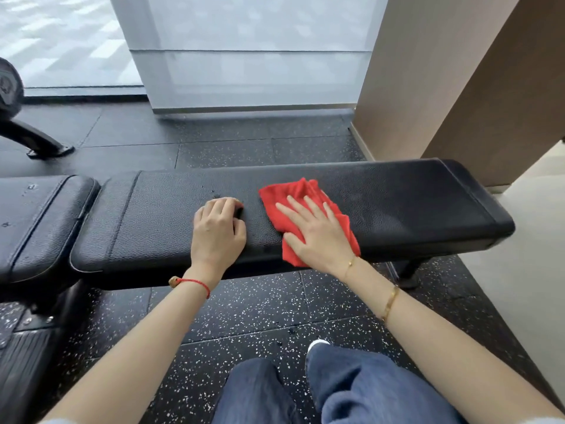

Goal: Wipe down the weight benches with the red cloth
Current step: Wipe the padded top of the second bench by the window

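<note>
From the head camera, a person is leaning over a long black padded bench that is running across the view from left to right. The right hand is lying flat on a red cloth, its fingers straight and spread wide, pressing the cloth against the top of the bench. The cloth is sitting crumpled under and around those fingers, sticking out beyond the fingertips toward the far edge of the bench and hanging a little over the near edge just below the wrist. The left hand is resting on the bench just beside the cloth, to the left of the right fingers and apart from the fabric. Its fingers are curling under against the black padding and holding nothing. A red string bracelet is circling the left wrist, and two thin gold bracelets are showing on the right wrist and forearm. Further to the left of the left fingers, a second black cushion is butting up against the end of the bench. Below the hands, blue trouser legs and a white shoe tip are showing above a black speckled floor. Beyond the fingers, past the far side of the bench, a pale frosted panel and a brown wall are standing.
</note>
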Motion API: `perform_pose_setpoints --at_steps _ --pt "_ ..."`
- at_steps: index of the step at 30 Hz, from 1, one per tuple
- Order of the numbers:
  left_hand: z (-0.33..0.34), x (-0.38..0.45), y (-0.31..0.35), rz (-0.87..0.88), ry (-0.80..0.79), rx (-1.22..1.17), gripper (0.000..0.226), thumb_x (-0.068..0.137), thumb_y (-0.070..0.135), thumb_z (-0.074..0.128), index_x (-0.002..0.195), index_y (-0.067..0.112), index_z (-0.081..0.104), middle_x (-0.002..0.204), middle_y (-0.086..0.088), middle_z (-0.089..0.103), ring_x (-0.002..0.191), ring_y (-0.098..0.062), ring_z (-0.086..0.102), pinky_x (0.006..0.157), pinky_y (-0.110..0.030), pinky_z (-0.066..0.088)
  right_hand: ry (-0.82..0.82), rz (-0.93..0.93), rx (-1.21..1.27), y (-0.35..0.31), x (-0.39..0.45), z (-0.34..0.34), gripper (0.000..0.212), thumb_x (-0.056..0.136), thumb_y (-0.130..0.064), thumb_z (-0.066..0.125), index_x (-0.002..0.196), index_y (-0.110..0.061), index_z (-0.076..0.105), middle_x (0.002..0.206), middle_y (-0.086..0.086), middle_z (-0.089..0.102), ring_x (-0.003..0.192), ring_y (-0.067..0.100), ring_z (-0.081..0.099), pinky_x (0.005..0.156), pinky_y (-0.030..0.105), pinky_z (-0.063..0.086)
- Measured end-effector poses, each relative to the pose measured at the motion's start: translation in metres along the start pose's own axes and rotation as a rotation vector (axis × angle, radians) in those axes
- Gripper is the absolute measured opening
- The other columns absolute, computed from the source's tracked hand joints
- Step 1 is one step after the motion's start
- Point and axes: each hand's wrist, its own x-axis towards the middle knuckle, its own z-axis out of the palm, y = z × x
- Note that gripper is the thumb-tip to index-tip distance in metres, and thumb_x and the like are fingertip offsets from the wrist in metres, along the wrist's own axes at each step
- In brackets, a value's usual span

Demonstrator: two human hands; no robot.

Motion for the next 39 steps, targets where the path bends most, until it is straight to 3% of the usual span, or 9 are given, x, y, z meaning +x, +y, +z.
perform_pose_setpoints --at_steps 3,6,11,14,22,26,31,36,39 --pt "0.000 -0.001 -0.002 0.025 0.020 -0.015 0.029 0.085 0.016 0.049 0.111 0.016 0.063 0.117 -0.002 0.064 0.113 -0.027 0.053 0.101 -0.041 0.037 0.067 0.055 -0.014 0.028 -0.016 -0.004 0.059 0.093 -0.046 0.046 0.149 -0.043 0.028 0.160 -0.015 0.022 0.149 0.016 0.015 0.122 0.043 0.006" --pt "0.002 -0.002 -0.003 0.025 0.025 -0.030 0.030 0.089 0.016 0.052 0.116 0.016 0.064 0.120 -0.001 0.064 0.117 -0.025 0.053 0.104 -0.040 0.036 0.123 0.278 -0.044 0.075 -0.016 -0.012 0.056 0.095 -0.044 0.045 0.149 -0.040 0.031 0.159 -0.012 0.024 0.148 0.019 0.019 0.121 0.043 0.010" --pt "-0.002 -0.001 -0.002 0.024 0.012 -0.098 0.031 0.090 0.014 0.056 0.120 0.015 0.063 0.124 -0.002 0.062 0.122 -0.025 0.051 0.108 -0.041 0.036 0.030 0.560 -0.013 0.113 0.021 -0.026 0.055 0.097 -0.046 0.031 0.151 -0.042 0.022 0.163 -0.011 0.013 0.150 0.022 0.009 0.122 0.047 0.001" --pt "-0.012 -0.001 -0.008 0.037 0.039 -0.085 0.034 0.087 0.010 0.059 0.120 0.014 0.062 0.125 -0.002 0.062 0.124 -0.025 0.050 0.110 -0.042 0.036 -0.003 0.452 -0.012 0.083 0.042 -0.019 0.057 0.096 -0.045 0.030 0.152 -0.043 0.018 0.163 -0.011 0.009 0.151 0.022 0.006 0.121 0.048 -0.003" --pt "-0.043 -0.012 -0.066 -0.041 0.074 0.143 0.037 0.087 0.014 0.053 0.123 0.010 0.062 0.125 -0.007 0.063 0.122 -0.030 0.053 0.107 -0.048 0.038 -0.112 -0.163 0.035 -0.002 0.023 -0.003 0.058 0.096 -0.045 0.040 0.150 -0.046 0.018 0.162 -0.017 0.010 0.151 0.016 0.002 0.121 0.046 -0.004" --pt "-0.045 -0.012 -0.077 -0.122 0.056 0.180 0.046 0.085 0.024 0.044 0.126 0.011 0.062 0.130 -0.006 0.061 0.124 -0.030 0.050 0.108 -0.050 0.035 -0.079 -0.108 0.041 0.008 0.037 -0.003 0.056 0.097 -0.044 0.041 0.150 -0.046 0.023 0.161 -0.016 0.015 0.150 0.017 0.007 0.121 0.047 0.001" --pt "-0.039 -0.013 -0.077 -0.164 0.070 0.176 0.046 0.085 0.027 0.044 0.125 0.013 0.062 0.131 -0.005 0.060 0.126 -0.028 0.048 0.109 -0.050 0.033 -0.126 0.050 0.009 -0.023 0.115 0.004 0.055 0.099 -0.046 0.030 0.152 -0.044 0.017 0.163 -0.011 0.008 0.151 0.022 0.002 0.121 0.047 -0.005" --pt "-0.039 -0.011 -0.079 -0.166 0.098 0.168 0.043 0.083 0.025 0.048 0.121 0.014 0.064 0.128 -0.003 0.062 0.123 -0.028 0.051 0.108 -0.049 0.034 -0.175 -0.214 0.023 -0.106 0.122 0.022 0.057 0.097 -0.046 0.033 0.152 -0.042 0.018 0.163 -0.012 0.009 0.151 0.022 0.003 0.120 0.049 -0.005" --pt "-0.039 -0.012 -0.081 -0.159 0.110 0.163 0.041 0.082 0.025 0.047 0.118 0.013 0.065 0.126 -0.003 0.064 0.121 -0.028 0.052 0.107 -0.048 0.034 -0.128 -0.345 0.038 -0.108 0.091 0.025 0.058 0.096 -0.045 0.040 0.151 -0.042 0.022 0.162 -0.013 0.015 0.151 0.019 0.008 0.121 0.047 -0.001"
